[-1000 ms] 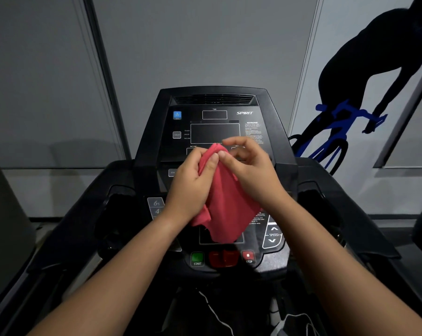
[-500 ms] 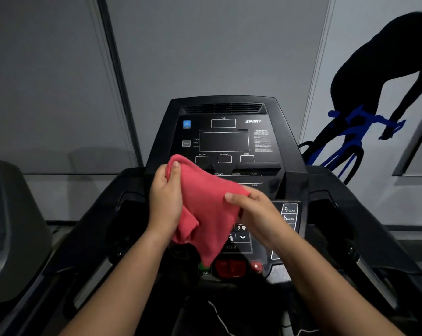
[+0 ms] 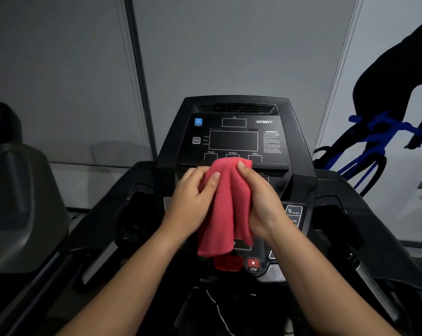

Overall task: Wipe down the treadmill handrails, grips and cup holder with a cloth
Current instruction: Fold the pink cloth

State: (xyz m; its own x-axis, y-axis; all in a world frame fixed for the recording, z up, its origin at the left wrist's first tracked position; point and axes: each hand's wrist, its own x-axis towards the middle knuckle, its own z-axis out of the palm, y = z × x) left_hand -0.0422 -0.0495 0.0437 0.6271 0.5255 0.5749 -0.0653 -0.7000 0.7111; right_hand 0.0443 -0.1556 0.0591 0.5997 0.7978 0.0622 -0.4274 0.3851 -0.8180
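Cloth (image 3: 225, 214) axis: long axis running up-down in the head view, top fold toward the console (image 3: 234, 139), loose lower end hanging toward the STOP button (image 3: 253, 264).
Cloth place: between the two hands, in front of the console's lower panel, gathered into lengthwise folds.
Edges: top fold level with the right fingertips; bottom hem below both wrists, just above the STOP button.
Open room: left cup holder (image 3: 137, 214) well out beyond the left hand, right cup holder (image 3: 333, 221) well out beyond the right hand; left handrail (image 3: 95, 270) and right handrail (image 3: 367, 280) farther outward, nearer the body.
Left hand (image 3: 193, 202): curled round the cloth's left side, thumb pressed on the front of the fabric.
Right hand (image 3: 260, 202): wrapped round the cloth's right side, one fingertip on the top fold.
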